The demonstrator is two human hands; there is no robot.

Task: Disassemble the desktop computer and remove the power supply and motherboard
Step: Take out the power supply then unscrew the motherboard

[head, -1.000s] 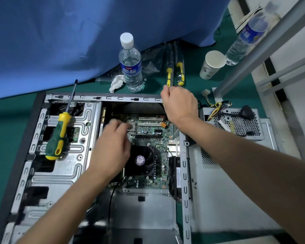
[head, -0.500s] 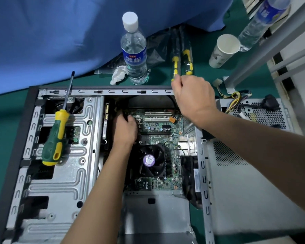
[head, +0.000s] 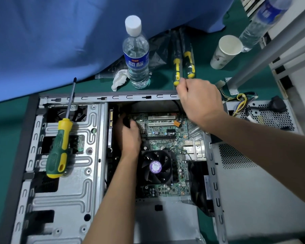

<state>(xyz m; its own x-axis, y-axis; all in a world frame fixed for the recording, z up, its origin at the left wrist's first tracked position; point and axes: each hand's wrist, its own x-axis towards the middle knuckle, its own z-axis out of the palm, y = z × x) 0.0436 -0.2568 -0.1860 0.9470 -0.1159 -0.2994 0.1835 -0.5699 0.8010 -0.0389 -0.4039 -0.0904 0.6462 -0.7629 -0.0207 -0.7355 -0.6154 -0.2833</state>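
1. The left hand point(head: 129, 138) is down inside the open computer case point(head: 63, 191), at the far left edge of the motherboard point(head: 165, 136). Its fingers curl round something dark there; what it is I cannot tell.
2. The right hand point(head: 200, 101) sits on the far rim of the case, fingers curled over the edge, gripping it at the far right corner.
3. The motherboard lies flat in the case bay, its long axis running from near to far. The white expansion slots lie crosswise, just right of the left hand's knuckles.
4. The CPU fan point(head: 156, 167) sits just nearer than the left hand, beside the wrist, blades facing up.
5. The power supply point(head: 264, 115) lies outside the case, right of the right wrist, its perforated face up, with a bundle of yellow and black wires point(head: 239, 101) at its far left corner.
6. A green and yellow screwdriver point(head: 60, 147) rests on the drive cage well left of the left hand, shaft pointing away.
7. Beyond the right hand's fingertips lie two black and yellow screwdrivers point(head: 183, 64), handles toward the case.
8. A water bottle point(head: 136, 55) stands beyond the case rim, left of the right hand; a paper cup point(head: 225, 51) stands farther right.
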